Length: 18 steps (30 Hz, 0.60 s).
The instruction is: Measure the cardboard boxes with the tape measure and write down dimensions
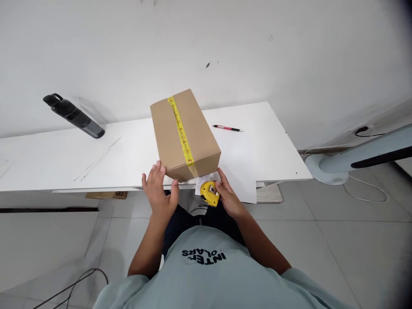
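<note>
A brown cardboard box (pixel 202 128) with a strip of yellow printed tape (pixel 182 134) across its top sits on the white shelf. My left hand (pixel 160 189) has its fingers spread, the fingertips at the box's near left corner. In my right hand (pixel 228 195) is a yellow tape measure (pixel 210 194), held just in front of the box's near right side. No blade can be seen drawn out of it. White paper (pixel 241 171) lies partly under the box and overhangs the shelf's front edge. A red and black pen (pixel 228 128) rests to the right of the box.
Far left on the white shelf (pixel 128 141) stands a dark water bottle (pixel 77 116), close to the wall. Below the shelf is another carton (pixel 107 195). A pale blue stand (pixel 328 167) is on the floor at right, with cables around it. Black cables (pixel 80 283) lie at lower left.
</note>
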Each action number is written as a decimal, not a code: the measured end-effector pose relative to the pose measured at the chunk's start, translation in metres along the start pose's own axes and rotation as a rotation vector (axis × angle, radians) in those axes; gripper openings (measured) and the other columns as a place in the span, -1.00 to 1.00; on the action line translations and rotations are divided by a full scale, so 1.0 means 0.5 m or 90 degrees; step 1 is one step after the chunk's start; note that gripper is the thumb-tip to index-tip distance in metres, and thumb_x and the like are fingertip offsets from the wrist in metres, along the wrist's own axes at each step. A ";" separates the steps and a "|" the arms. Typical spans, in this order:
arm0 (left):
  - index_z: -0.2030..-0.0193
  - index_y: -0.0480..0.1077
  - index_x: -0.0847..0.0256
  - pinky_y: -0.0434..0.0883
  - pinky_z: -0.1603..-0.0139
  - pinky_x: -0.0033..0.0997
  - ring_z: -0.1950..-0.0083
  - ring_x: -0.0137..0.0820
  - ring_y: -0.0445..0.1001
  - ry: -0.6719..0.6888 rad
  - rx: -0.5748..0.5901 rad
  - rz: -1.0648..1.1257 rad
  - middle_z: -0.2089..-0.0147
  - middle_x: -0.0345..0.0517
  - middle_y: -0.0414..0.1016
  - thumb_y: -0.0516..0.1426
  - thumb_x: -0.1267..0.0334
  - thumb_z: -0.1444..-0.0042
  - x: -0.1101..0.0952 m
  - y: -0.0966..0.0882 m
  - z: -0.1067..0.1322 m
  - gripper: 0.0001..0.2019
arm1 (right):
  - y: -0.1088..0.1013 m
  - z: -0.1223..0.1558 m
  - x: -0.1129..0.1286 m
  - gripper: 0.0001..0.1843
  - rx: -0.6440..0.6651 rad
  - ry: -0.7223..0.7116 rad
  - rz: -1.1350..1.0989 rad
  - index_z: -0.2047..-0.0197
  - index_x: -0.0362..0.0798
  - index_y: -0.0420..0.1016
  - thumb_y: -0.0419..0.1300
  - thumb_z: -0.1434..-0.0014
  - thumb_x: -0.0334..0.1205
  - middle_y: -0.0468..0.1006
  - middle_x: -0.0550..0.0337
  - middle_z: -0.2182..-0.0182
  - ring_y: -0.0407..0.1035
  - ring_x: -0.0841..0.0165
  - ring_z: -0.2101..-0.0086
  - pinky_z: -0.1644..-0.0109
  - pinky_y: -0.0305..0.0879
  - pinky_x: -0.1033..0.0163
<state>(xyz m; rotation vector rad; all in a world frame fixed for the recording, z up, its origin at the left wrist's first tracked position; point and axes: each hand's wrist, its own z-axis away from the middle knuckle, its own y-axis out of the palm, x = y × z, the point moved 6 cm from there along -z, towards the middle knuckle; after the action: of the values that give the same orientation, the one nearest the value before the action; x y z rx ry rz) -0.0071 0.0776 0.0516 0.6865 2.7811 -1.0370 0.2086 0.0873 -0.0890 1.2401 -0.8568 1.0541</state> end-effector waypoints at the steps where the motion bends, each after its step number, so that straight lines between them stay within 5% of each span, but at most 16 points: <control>1: -0.49 0.16 0.07 0.08 -0.55 0.15 -0.49 -0.13 0.36 -0.010 -0.021 -0.003 -0.44 0.22 0.40 0.18 0.27 -0.34 0.011 -0.007 0.011 -0.39 | 0.006 0.002 0.000 -0.12 0.000 0.007 -0.008 -0.56 0.30 0.06 0.24 -0.30 0.27 0.64 0.26 0.15 0.56 0.34 0.18 0.05 0.56 0.17; 6: -0.49 0.17 0.05 0.10 -0.54 0.20 -0.47 -0.13 0.39 -0.109 -0.065 -0.021 -0.41 0.25 0.42 0.16 0.27 -0.37 0.099 -0.052 0.084 -0.42 | 0.030 -0.024 0.042 0.05 0.005 -0.013 -0.075 -0.59 0.27 -0.03 0.35 -0.20 0.26 0.63 0.30 0.20 0.53 0.36 0.21 -0.01 0.53 0.19; 10: -0.49 0.18 0.05 -0.03 -0.55 0.38 -0.44 -0.05 0.42 -0.244 -0.020 -0.035 -0.41 0.26 0.43 0.14 0.19 -0.39 0.160 -0.063 0.165 -0.44 | 0.065 -0.082 0.079 -0.08 0.057 0.026 -0.126 -0.42 0.17 0.38 0.45 -0.07 0.25 0.67 0.28 0.21 0.55 0.36 0.20 0.04 0.53 0.26; 13: -0.47 0.19 0.09 -0.02 -0.56 0.38 -0.43 -0.03 0.43 -0.297 0.051 -0.040 -0.39 0.26 0.44 0.08 0.11 -0.42 0.169 -0.035 0.223 -0.48 | 0.119 -0.102 0.097 -0.28 0.157 0.084 -0.133 -0.22 0.13 0.60 0.49 -0.04 0.22 0.72 0.22 0.11 0.57 0.32 0.16 0.07 0.53 0.28; 18: -0.44 0.20 0.20 -0.02 -0.55 0.43 -0.37 0.02 0.48 -0.294 0.112 -0.044 -0.32 0.30 0.51 0.06 0.03 -0.42 0.155 0.005 0.272 -0.46 | 0.166 -0.072 0.101 -0.20 0.181 0.069 -0.098 -0.34 0.22 0.48 0.50 -0.06 0.16 0.74 0.27 0.14 0.57 0.32 0.22 0.11 0.52 0.27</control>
<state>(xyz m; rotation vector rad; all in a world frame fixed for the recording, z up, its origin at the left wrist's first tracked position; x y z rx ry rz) -0.0844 0.0213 -0.0721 0.3135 2.3488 -1.2763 0.1441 0.1312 -0.0213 1.4463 -0.5308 1.1339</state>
